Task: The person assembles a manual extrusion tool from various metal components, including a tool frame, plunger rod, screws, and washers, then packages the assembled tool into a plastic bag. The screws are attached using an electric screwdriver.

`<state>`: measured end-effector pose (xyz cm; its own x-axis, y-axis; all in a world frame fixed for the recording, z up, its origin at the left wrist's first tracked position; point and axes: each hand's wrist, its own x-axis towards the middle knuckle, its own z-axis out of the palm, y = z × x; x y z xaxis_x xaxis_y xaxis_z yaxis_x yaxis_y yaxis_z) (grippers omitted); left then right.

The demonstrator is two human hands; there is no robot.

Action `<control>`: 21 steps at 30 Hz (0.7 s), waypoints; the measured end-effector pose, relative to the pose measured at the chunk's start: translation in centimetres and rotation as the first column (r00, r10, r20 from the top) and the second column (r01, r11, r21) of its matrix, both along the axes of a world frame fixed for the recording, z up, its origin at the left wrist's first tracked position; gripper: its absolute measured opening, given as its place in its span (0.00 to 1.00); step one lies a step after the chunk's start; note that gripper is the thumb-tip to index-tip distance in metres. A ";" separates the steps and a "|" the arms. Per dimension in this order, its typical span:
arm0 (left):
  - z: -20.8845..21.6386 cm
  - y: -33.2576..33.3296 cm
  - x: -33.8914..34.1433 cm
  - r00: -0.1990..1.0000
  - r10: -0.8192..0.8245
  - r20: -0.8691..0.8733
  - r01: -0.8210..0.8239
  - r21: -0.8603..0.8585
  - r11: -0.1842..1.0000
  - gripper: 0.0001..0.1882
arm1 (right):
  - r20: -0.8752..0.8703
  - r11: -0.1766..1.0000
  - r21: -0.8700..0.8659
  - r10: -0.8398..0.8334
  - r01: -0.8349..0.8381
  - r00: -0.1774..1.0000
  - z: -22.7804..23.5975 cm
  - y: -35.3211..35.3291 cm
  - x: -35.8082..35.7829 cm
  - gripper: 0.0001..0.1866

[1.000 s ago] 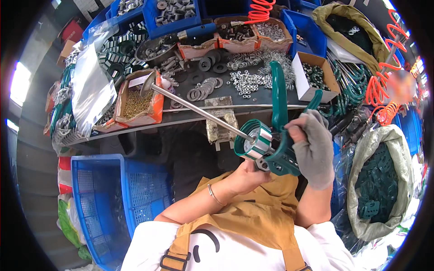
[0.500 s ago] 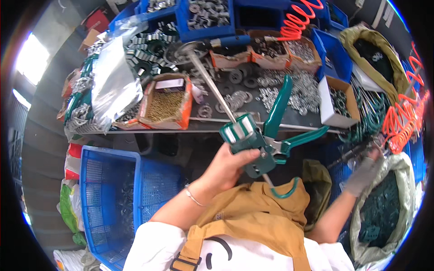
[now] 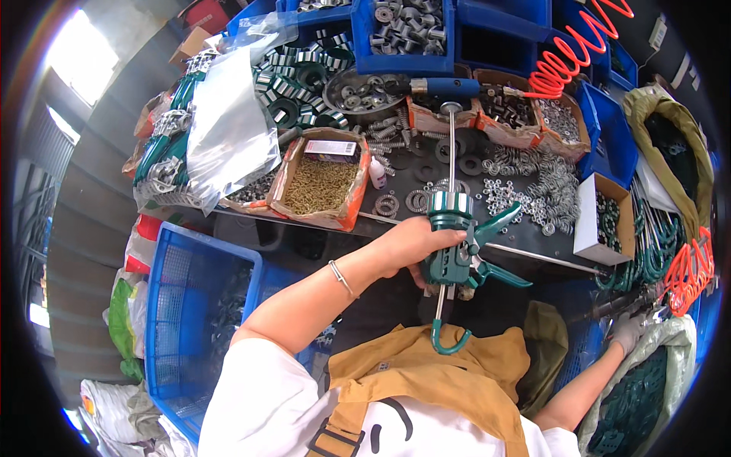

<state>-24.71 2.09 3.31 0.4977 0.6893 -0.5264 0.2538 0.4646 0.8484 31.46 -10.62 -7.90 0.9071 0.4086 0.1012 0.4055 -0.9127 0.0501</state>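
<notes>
My left hand is closed around the body of a green caulking gun, above my lap. Its steel rod stands nearly upright, with a round plunger disc at the top and a green hook at the bottom. The green handle and trigger spread to the right. At the far right my gloved right hand is closed at a dark air screwdriver, which lies almost level and is blurred. The fingers there are partly hidden. A red coiled hose is beside the tool.
On the bench are a carton of brass-coloured screws, loose nuts, springs and a blue-handled tool. A blue crate stands left; a sack of green parts is at the right. Green hooked rods hang off the bench edge.
The caulking gun has turned from slanting to nearly upright, with my left hand still around it. The view has shifted, and my right hand remains by the air screwdriver at the right.
</notes>
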 end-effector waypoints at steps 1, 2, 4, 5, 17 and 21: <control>0.2 0.3 -0.3 0.999 -0.046 -0.012 0.046 0.019 0.999 0.23 | 0.277 0.975 0.018 0.207 -0.221 0.938 -3.0 -2.0 6.2 0.35; -0.2 0.2 -0.6 0.998 -0.041 -0.043 0.042 0.002 0.999 0.26 | 0.133 0.974 0.105 0.185 -0.200 0.974 -3.8 -1.1 8.3 0.35; -0.2 0.4 -0.9 0.996 -0.058 -0.071 0.057 -0.013 0.998 0.27 | -0.012 0.971 0.177 0.165 -0.160 0.986 -6.0 -1.2 13.1 0.34; -0.2 0.8 -1.1 0.992 -0.098 -0.078 0.097 -0.024 0.995 0.28 | 0.284 0.962 0.158 0.173 -0.224 0.943 -7.3 -2.8 16.4 0.32; -1.0 3.3 -17.5 0.674 0.287 -0.681 0.523 0.714 0.466 0.13 | 0.509 0.072 0.762 0.548 -0.644 0.664 -4.5 -10.6 22.4 0.28; 2.1 3.9 -16.2 0.543 0.151 -0.826 0.587 0.502 0.635 0.13 | 0.496 -0.297 0.862 0.660 -0.411 0.564 -1.7 -9.7 16.5 0.28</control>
<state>-40.94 5.97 5.46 0.3589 0.9116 -0.2003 0.9200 -0.3092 0.2409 48.00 -20.30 -9.55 0.4156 0.4079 0.8129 0.6399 0.5040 -0.5801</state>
